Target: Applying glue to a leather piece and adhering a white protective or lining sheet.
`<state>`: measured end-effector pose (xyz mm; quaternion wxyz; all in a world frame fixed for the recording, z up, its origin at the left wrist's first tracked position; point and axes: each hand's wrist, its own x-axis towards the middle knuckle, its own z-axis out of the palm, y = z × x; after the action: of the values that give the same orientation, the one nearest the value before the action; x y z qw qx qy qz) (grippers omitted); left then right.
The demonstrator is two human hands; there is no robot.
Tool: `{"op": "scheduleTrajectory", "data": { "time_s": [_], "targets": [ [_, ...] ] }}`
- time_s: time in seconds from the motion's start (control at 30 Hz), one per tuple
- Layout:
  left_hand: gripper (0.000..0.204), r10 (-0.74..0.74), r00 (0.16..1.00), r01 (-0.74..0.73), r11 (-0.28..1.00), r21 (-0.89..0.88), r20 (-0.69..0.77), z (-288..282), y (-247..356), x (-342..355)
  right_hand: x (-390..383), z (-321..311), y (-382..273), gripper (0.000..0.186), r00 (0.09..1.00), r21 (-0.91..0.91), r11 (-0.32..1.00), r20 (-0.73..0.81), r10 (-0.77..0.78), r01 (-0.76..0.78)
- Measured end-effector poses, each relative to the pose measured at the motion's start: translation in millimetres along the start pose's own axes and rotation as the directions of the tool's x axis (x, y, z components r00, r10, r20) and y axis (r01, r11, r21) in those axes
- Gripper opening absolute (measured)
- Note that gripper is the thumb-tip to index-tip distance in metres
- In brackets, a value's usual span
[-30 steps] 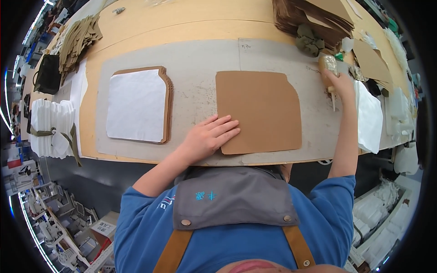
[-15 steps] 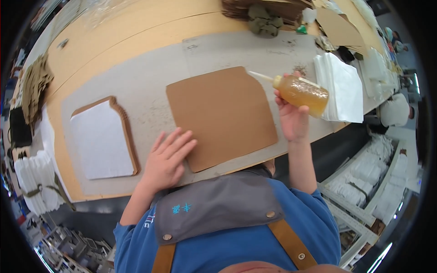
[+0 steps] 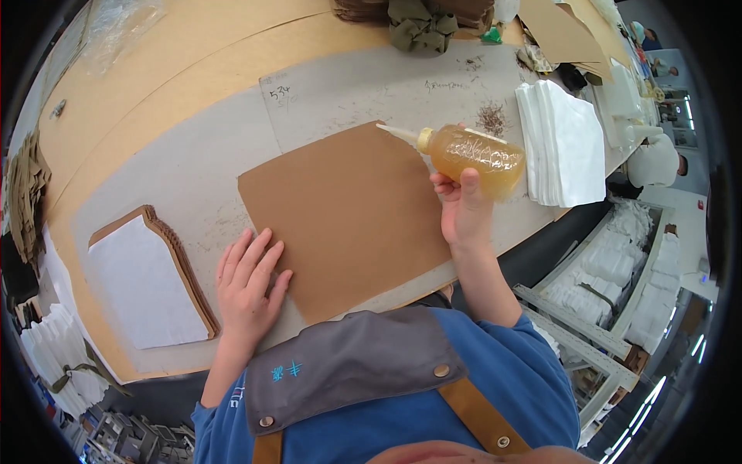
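We note the clear plastic squeeze bottle of amber liquid (image 3: 479, 158) just above the far right part of a flat, matte brown panel (image 3: 348, 224), its material uncertain. The bottle lies tilted on its long axis, base toward the right, pale tapered nozzle (image 3: 400, 134) pointing left and slightly away from the wearer. The nozzle tip sits at the panel's far corner; touching or just above, we cannot tell. The bare right hand (image 3: 466, 209) is the nearer one, below the bottle, clamped on it with thumb in front and fingers mostly hidden behind. The bare left hand (image 3: 249, 290) lies palm down at the panel's left edge, fingers a little apart, well away from the bottle. Farther out: a white-topped stack of brown pieces (image 3: 143, 286) on the left, folded white cloth (image 3: 564, 147) on the right, both on a grey mat (image 3: 178, 178). Against the earliest frame, the bottle is off the panel's right side and over its corner, its nozzle turned from the near table edge to the left.
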<state>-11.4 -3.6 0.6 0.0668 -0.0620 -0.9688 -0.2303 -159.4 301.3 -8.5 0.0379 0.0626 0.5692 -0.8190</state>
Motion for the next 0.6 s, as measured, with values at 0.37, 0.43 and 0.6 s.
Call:
{"op": "scheduleTrajectory", "data": {
  "time_s": [0.37, 0.43, 0.6],
  "targets": [
    [0.045, -0.012, 1.000, 0.012, 1.000, -0.007, 0.007, 0, -1, 2, -5, 12, 2, 0.090, 1.000, -0.044, 0.999, -0.008, 0.009, -0.010],
    [0.045, -0.018, 1.000, 0.018, 1.000, -0.003, 0.008, 0, -1, 0, -6, 16, 3, 0.092, 0.999, 0.106, 0.994, 0.029, -0.032, 0.029],
    [0.045, -0.015, 1.000, 0.016, 1.000, -0.020, 0.010, -2, -1, 1, -11, 3, -5, 0.099, 0.992, 0.076, 0.995, 0.105, -0.077, 0.069]
  ]
}}
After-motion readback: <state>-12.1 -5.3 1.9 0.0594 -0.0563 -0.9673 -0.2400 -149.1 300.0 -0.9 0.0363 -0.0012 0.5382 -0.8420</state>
